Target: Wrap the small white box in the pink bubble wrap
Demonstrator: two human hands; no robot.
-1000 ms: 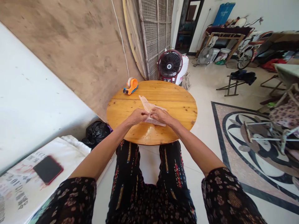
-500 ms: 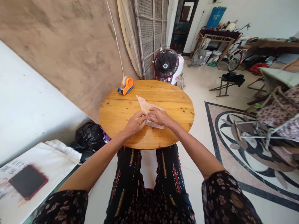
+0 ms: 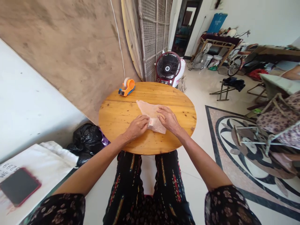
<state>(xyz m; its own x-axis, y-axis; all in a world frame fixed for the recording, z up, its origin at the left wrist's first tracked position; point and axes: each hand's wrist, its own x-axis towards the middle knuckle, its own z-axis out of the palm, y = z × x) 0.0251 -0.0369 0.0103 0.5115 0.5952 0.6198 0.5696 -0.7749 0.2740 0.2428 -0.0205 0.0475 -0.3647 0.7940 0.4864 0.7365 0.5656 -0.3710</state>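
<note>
A thin, pale pink plastic bag lies flat on a round wooden table in front of me. My left hand rests on the bag's near left edge with its fingers curled, pinching the edge. My right hand presses on the bag's right side, fingers bent over the film. The two hands sit a little apart, with the bag spread between them. An orange tape dispenser stands at the table's far left rim, out of reach of both hands.
A red fan stands on the floor behind the table. Black rubbish bags lie at the table's left. A dark phone rests on a white sack at the lower left. Furniture and a bicycle crowd the right and far side.
The hands have drawn apart and the bag, bunched between them before, now lies spread flatter on the table. The view has shifted slightly.
</note>
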